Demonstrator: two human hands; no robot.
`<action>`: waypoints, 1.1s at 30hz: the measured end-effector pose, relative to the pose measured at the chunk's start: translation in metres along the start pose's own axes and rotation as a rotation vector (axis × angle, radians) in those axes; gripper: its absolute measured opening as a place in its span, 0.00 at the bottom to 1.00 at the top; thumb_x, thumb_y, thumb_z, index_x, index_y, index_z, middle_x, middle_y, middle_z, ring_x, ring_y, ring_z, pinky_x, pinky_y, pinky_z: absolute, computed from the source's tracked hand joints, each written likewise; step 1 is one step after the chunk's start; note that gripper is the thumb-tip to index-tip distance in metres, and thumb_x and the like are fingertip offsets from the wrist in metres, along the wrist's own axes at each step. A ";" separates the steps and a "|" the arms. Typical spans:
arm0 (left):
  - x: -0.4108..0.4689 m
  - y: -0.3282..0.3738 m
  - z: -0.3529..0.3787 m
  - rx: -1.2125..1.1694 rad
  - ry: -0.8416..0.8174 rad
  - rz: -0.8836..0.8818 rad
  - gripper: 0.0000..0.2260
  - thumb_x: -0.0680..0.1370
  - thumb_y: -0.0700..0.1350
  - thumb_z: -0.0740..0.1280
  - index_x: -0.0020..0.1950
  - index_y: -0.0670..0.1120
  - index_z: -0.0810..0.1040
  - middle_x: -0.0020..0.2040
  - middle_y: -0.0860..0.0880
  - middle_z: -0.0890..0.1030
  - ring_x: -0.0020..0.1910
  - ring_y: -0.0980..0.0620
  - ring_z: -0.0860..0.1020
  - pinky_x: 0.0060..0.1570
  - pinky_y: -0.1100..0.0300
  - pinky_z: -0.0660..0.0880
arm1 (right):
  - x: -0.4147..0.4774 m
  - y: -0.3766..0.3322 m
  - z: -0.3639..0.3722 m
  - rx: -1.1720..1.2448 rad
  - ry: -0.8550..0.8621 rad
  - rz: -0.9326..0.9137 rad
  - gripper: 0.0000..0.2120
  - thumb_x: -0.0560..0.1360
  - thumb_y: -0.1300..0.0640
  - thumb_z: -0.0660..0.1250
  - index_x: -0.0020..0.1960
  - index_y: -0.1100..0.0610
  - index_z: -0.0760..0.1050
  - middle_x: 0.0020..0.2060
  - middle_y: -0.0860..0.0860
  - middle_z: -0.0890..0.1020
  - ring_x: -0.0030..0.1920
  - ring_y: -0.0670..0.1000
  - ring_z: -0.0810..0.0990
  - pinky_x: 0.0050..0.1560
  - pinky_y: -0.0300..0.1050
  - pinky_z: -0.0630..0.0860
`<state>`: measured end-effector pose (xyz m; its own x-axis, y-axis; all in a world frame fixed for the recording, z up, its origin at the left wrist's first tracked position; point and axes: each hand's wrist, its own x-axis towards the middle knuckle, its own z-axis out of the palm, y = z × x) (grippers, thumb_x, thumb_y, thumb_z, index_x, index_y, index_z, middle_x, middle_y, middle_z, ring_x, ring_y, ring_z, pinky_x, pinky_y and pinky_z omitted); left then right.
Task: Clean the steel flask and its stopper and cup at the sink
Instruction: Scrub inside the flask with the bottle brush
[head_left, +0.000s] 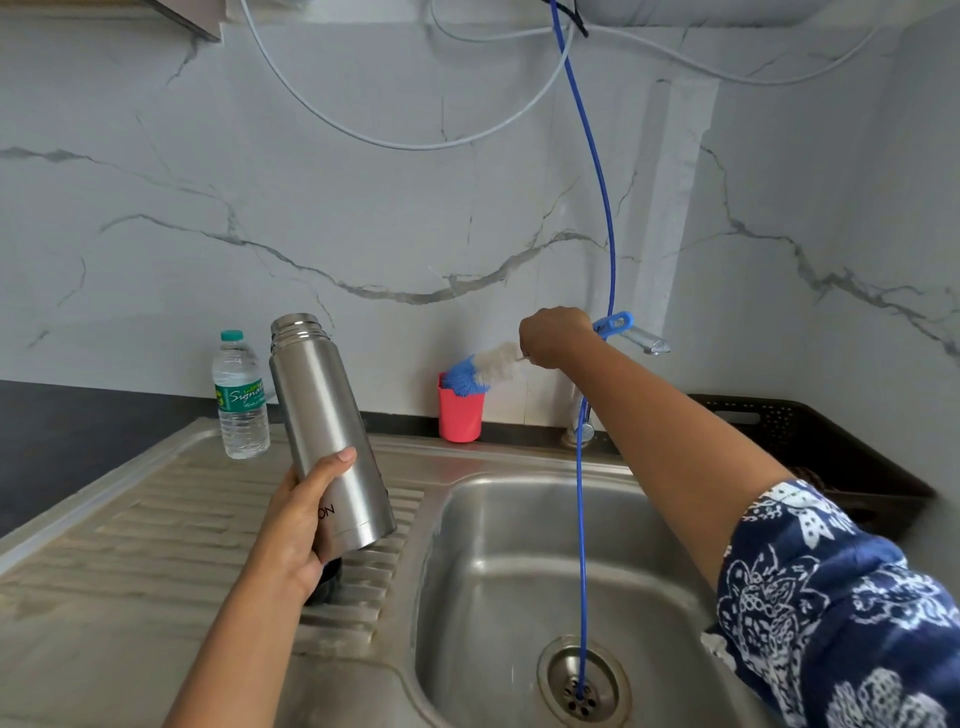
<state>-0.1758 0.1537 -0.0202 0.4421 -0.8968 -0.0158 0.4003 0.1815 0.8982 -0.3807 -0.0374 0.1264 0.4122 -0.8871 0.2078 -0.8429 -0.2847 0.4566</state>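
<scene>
My left hand (298, 525) grips the lower part of the steel flask (324, 426), which is tilted with its open threaded mouth up, above the ridged drainboard (156, 525). A dark round piece (326, 584), partly hidden under that hand, lies on the drainboard. My right hand (553, 335) reaches to the back wall and holds the handle of a bottle brush (488, 369), whose blue and white bristle head hangs over the pink cup (460, 415). The sink basin (519, 571) lies below my right arm.
A plastic water bottle (240, 395) stands at the back of the drainboard. A thin blue tube (597, 312) hangs from above into the drain (582, 686). The tap (644, 340) sticks out from the wall by my right hand. A dark crate (810, 447) sits at the right.
</scene>
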 end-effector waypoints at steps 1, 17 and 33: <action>0.000 0.000 0.000 0.003 -0.013 0.001 0.26 0.67 0.51 0.74 0.63 0.50 0.74 0.50 0.47 0.81 0.45 0.49 0.80 0.36 0.58 0.76 | -0.001 0.001 -0.001 0.006 0.008 0.005 0.04 0.77 0.63 0.60 0.47 0.58 0.73 0.33 0.51 0.71 0.38 0.52 0.74 0.35 0.44 0.69; -0.006 -0.024 0.021 -0.054 -0.226 -0.179 0.32 0.59 0.54 0.78 0.60 0.44 0.77 0.45 0.44 0.83 0.44 0.45 0.81 0.44 0.50 0.79 | -0.109 0.059 0.013 0.424 0.131 0.171 0.13 0.80 0.55 0.59 0.61 0.53 0.77 0.54 0.55 0.80 0.52 0.58 0.79 0.48 0.48 0.74; -0.006 -0.048 0.078 -0.288 -0.405 -0.401 0.28 0.72 0.55 0.68 0.67 0.41 0.74 0.49 0.40 0.82 0.44 0.42 0.81 0.45 0.48 0.81 | -0.307 0.087 0.123 0.686 0.425 -0.031 0.36 0.75 0.62 0.63 0.70 0.29 0.57 0.40 0.38 0.74 0.40 0.39 0.77 0.37 0.41 0.77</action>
<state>-0.2602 0.1186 -0.0286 -0.1024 -0.9888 -0.1082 0.6964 -0.1489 0.7020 -0.6234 0.1652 -0.0035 0.4185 -0.7008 0.5778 -0.7966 -0.5887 -0.1370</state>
